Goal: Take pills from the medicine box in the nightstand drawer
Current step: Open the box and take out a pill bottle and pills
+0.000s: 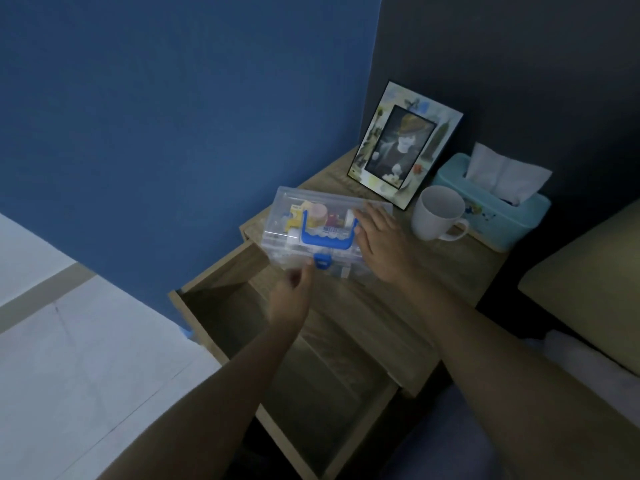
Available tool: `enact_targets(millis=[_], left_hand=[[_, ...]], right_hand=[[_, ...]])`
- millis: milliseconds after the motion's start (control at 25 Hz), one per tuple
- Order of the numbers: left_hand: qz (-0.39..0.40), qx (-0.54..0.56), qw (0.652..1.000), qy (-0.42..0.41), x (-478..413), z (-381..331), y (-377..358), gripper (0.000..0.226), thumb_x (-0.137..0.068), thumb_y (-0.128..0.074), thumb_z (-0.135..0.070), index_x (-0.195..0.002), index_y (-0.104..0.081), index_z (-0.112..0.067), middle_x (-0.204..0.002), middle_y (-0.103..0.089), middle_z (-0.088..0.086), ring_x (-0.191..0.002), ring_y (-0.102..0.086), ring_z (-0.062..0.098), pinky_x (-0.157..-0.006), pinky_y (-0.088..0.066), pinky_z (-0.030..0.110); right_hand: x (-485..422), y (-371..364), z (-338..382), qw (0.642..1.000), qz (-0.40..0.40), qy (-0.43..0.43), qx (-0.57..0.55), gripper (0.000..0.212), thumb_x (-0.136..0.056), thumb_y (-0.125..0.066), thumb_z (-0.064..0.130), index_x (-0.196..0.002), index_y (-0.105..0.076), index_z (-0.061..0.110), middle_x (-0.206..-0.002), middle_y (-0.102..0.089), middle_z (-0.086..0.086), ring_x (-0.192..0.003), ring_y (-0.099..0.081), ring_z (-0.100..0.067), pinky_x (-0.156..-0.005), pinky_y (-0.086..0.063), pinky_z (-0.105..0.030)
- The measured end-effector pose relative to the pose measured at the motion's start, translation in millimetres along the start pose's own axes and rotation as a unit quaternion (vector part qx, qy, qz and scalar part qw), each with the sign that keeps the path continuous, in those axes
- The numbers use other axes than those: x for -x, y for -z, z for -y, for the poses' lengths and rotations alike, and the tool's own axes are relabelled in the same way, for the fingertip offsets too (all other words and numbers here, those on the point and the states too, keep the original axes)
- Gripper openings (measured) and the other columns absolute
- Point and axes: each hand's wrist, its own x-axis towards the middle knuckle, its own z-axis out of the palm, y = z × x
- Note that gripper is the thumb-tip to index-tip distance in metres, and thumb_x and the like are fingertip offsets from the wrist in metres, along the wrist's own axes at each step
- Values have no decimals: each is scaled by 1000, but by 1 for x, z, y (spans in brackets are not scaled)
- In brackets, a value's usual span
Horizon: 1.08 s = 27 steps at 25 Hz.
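A clear plastic medicine box (311, 220) with a blue handle and a blue front latch (322, 261) rests on the wooden nightstand top (433, 268), near its front left edge. Small packets and bottles show through the lid. My right hand (381, 240) lies flat on the box's right end, fingers spread. My left hand (291, 296), blurred, is at the box's front edge just left of the latch, fingers curled at it. Below, the nightstand drawer (242, 317) stands pulled out, and its inside looks bare.
A white mug (438, 213), a teal tissue box (498, 206) and a picture frame (403, 147) stand behind the box on the nightstand. A blue wall is at the left, a bed edge (581, 282) at the right, pale floor at lower left.
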Motion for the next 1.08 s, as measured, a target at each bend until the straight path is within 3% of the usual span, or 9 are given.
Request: enact_targets(millis=[160, 360, 520, 680, 800, 880, 920, 1000, 1080], left_hand=[[64, 48, 997, 18, -10, -10, -23, 56, -75, -53, -69, -87, -66, -16, -87, -68, 6, -87, -65, 22, -83, -53, 38], [85, 94, 992, 6, -16, -2, -18, 35, -80, -60, -54, -82, -67, -20, -82, -72, 0, -80, -70, 12, -73, -56, 27], [59, 124, 990, 34, -14, 6, -15, 18, -92, -52, -23, -86, -66, -14, -89, -69, 10, -86, -67, 20, -77, -55, 32], [57, 119, 991, 38, -11, 10, -6, 19, -90, -57, -27, -95, -66, -11, -87, -70, 5, -80, -67, 13, -70, -55, 25], [-44, 145, 986, 66, -8, 4, 4, 25, -89, -56, -27, -111, -59, -14, -105, -66, 6, -95, -65, 19, -81, -54, 35], [-158, 165, 970, 81, -10, -7, 18, 34, -92, -49, -22, -126, -49, -18, -118, -60, 3, -104, -60, 21, -84, -49, 36], [-177, 170, 966, 79, -14, -12, 26, 39, -94, -44, -22, -133, -44, -19, -126, -56, 3, -111, -56, 22, -88, -46, 37], [-131, 197, 970, 63, -23, -22, 35, 45, -97, -35, -31, -140, -40, -20, -138, -50, 2, -125, -48, 23, -101, -39, 38], [-62, 211, 974, 55, -27, -27, 37, 49, -96, -30, -42, -136, -48, -19, -138, -54, 5, -127, -49, 23, -109, -36, 44]], right_hand=[[1, -4, -5, 1000, 4, 2, -1, 47, -102, -23, 29, -146, -24, 15, -158, -18, -9, -147, -7, -23, -120, -7, -41], [1, -6, -4, 1000, -8, 0, -1, 46, -102, -23, 28, -146, -25, 14, -157, -19, -9, -147, -8, -23, -120, -7, -41], [-1, -6, -5, 1000, 16, 6, 17, 48, -102, -18, 29, -147, -20, 13, -158, -18, -8, -147, -5, -21, -120, -7, -41], [-1, -5, -5, 1000, 14, 10, 18, 48, -102, -18, 29, -147, -19, 14, -158, -17, -8, -147, -5, -21, -121, -7, -41], [-1, -3, -4, 1000, 18, -9, -20, 51, -101, -20, 36, -147, -18, 16, -159, -12, -7, -147, -1, -21, -121, -1, -38], [1, 0, -4, 998, 44, -14, -36, 67, -94, -29, 55, -148, -13, 19, -160, -4, -4, -147, 4, -21, -119, 1, -38], [2, 3, -4, 997, 67, -8, -32, 82, -86, -38, 64, -149, -10, 19, -160, -1, -3, -146, 6, -22, -119, 1, -39], [2, 10, -4, 994, 109, 10, 4, 106, -73, -58, 68, -149, -3, 17, -160, 5, -6, -146, 8, -25, -120, -1, -43], [-1, 18, -3, 989, 135, 24, 52, 110, -74, -67, 56, -148, 1, 14, -159, 7, -11, -146, 7, -29, -120, -5, -44]])
